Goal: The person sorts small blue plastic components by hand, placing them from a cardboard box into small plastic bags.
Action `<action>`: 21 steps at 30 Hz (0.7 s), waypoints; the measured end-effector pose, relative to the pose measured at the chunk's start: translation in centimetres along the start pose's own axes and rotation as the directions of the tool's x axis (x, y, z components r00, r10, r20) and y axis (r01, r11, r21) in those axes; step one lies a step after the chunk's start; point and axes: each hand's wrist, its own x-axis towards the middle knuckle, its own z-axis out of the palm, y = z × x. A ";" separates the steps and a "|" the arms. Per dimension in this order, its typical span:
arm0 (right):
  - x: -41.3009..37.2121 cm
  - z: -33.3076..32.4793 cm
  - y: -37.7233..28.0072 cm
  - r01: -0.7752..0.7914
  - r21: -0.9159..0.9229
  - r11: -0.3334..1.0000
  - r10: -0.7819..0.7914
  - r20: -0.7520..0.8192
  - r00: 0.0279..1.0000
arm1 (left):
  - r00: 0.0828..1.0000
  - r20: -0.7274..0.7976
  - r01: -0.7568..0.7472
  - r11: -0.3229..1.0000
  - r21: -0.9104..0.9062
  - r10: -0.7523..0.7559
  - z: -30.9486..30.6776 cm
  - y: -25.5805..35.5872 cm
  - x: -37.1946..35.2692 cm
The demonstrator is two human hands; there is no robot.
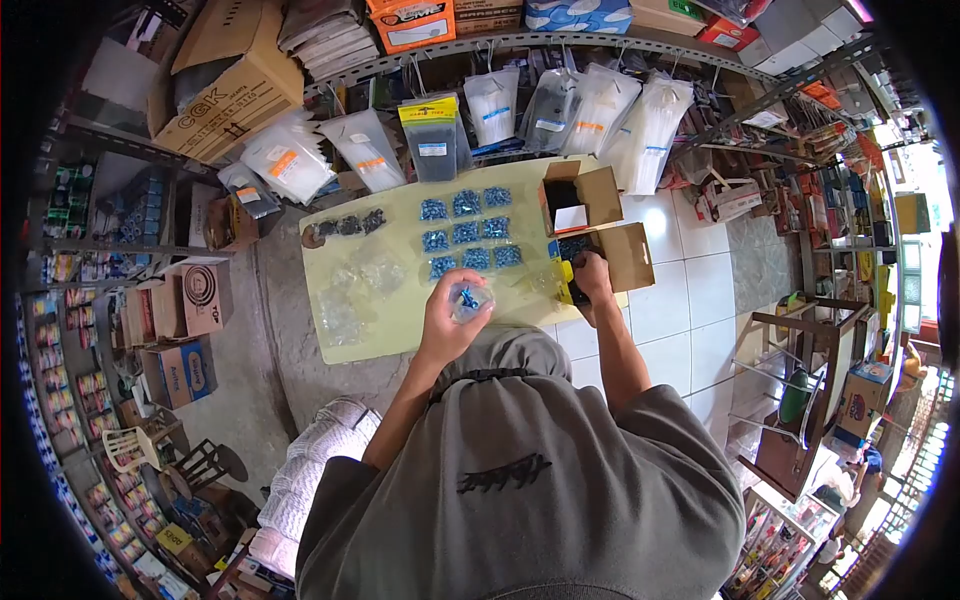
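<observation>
My left hand (441, 325) is wrapped round a small clear plastic cup (484, 303) with a few blue pieces (467, 297) in it, which look like screws. My right hand (592, 274) reaches into the nearer open cardboard box (629, 256) at the table's right side; its fingers are hidden among the contents. Beyond my left hand, several clear packets of the same blue pieces (466, 233) lie in rows on the pale yellow table (415, 205). A second open box (596, 191) with dark contents stands just behind the nearer one.
Clear plastic bags (377, 270) and dark packets (345, 224) lie on the table's left part. Bags of cable ties (492, 108) hang from a metal rack along the far edge. A wooden table (790, 455) stands at right, a white woven sack (318, 470) at lower left.
</observation>
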 end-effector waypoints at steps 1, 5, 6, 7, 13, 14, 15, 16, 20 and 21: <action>0.0 -0.1 0.2 0.010 0.045 0.999 -0.008 -0.038 0.999 | 1.000 0.000 0.001 1.000 -0.001 -0.001 0.0 0.0 0.0; -1.6 -2.8 -1.5 0.024 0.190 0.982 0.007 -0.159 0.987 | 1.000 0.000 0.005 1.000 0.002 -0.005 -0.1 0.1 0.0; -2.0 -3.8 -2.2 0.023 0.188 0.982 0.008 -0.160 0.987 | 1.000 -0.001 0.004 1.000 0.003 -0.004 -0.1 0.0 0.0; -2.5 -4.9 -2.9 -0.009 0.291 0.957 0.056 -0.155 0.986 | 1.000 -0.002 0.004 1.000 0.003 -0.004 -0.1 -0.1 0.1; -5.2 -11.0 -8.7 -0.072 0.889 0.452 0.184 -0.014 0.983 | 0.999 0.028 0.024 1.000 -0.019 -0.023 0.3 0.0 0.4; -5.8 -12.0 -10.3 -0.030 0.915 0.403 0.132 -0.026 0.991 | 0.999 0.025 0.025 1.000 -0.017 -0.024 0.4 0.1 0.5; -6.4 -12.7 -11.8 0.008 0.937 0.350 0.081 -0.039 0.996 | 0.999 0.045 0.015 1.000 0.005 -0.015 0.5 0.2 0.7; -7.0 -13.3 -13.4 0.043 0.932 0.360 0.000 -0.046 0.999 | 0.998 0.066 0.005 1.000 0.027 -0.006 0.6 0.4 0.8; -9.8 -14.9 -20.6 0.057 0.926 0.373 -0.237 0.036 0.971 | 0.998 0.058 -0.012 0.999 0.032 0.010 1.7 1.3 1.5; -10.2 -14.9 -21.8 0.054 0.922 0.383 -0.286 0.063 0.956 | 0.998 0.055 -0.014 0.999 0.033 0.012 1.7 1.6 1.7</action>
